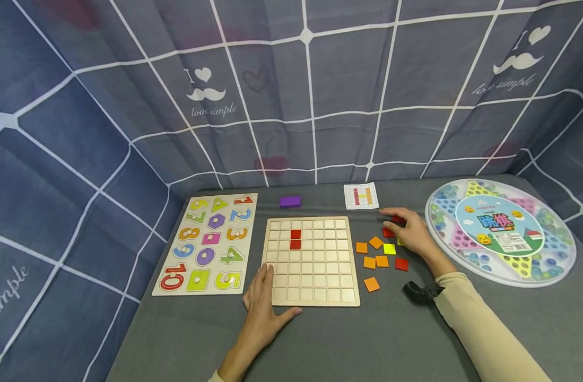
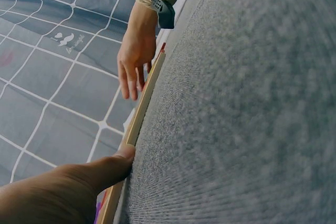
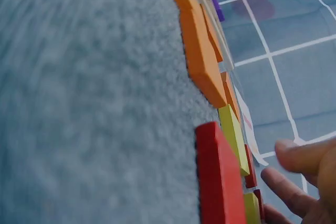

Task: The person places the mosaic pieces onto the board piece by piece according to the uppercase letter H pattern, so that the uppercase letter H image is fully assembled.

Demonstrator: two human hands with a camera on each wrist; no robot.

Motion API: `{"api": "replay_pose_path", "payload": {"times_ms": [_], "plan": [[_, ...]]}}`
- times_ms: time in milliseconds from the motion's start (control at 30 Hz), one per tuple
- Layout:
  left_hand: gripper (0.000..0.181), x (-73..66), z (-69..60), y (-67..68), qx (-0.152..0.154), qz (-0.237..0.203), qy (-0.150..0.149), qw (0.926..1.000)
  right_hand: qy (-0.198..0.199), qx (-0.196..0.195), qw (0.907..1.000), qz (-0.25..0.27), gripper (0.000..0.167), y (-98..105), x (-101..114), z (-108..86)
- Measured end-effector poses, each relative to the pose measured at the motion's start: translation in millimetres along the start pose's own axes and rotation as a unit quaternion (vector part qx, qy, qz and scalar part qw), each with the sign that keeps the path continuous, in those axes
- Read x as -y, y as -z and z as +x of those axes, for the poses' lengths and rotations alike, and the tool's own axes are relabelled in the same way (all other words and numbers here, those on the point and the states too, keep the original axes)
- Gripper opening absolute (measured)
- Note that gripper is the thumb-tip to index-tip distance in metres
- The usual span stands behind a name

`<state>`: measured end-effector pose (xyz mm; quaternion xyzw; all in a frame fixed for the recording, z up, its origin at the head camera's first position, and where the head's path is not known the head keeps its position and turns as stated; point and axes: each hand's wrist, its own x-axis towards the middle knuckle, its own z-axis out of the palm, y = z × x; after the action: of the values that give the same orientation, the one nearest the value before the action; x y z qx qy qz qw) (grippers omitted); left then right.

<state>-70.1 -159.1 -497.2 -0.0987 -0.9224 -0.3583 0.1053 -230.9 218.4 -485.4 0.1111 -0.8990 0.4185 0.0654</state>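
A wooden grid board point(image 1: 315, 268) lies on the cloth with two red square tiles point(image 1: 296, 239) in its upper left part. At the board's lower left corner rests my left hand point(image 1: 261, 313), fingers along the left side and thumb by the front edge. In the left wrist view the thumb point(image 2: 113, 169) touches the board's edge. My right hand point(image 1: 411, 232) hovers over red tiles point(image 1: 388, 232) right of the board. In the right wrist view its thumb point(image 3: 299, 153) and fingers are apart, with no tile between them. Loose orange tiles point(image 1: 369, 262) and a yellow tile point(image 1: 389, 249) lie nearby.
A pattern card point(image 1: 361, 196) and a purple block point(image 1: 290, 202) lie behind the board. To the left is a number puzzle board point(image 1: 205, 217); to the right, a round Chinese checkers board point(image 1: 556, 265). A grid-patterned curtain point(image 1: 272, 85) hangs at the back.
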Motion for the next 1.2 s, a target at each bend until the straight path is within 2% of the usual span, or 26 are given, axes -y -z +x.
{"api": "replay_pose_path", "payload": {"times_ms": [233,600,933,1200], "plan": [[0.112,0.4,0.3,0.0,0.001,-0.002,-0.005,1.0000,0.013,0.001,0.9998,0.012,0.029,-3.5,-2.7,1.5],[0.113,0.0,0.1,0.3,-0.002,0.002,-0.009,1.0000,0.028,0.028,0.9990,0.021,0.029,-9.3,4.2,1.7],[0.112,-1.7,-0.5,1.3,-0.002,-0.002,-0.007,1.0000,0.040,0.026,0.9988,-0.001,0.029,-12.3,6.9,2.9],[0.113,-2.1,-0.7,1.3,-0.002,0.001,-0.005,1.0000,0.045,0.029,0.9983,0.021,0.028,-15.5,8.4,3.1]]}}
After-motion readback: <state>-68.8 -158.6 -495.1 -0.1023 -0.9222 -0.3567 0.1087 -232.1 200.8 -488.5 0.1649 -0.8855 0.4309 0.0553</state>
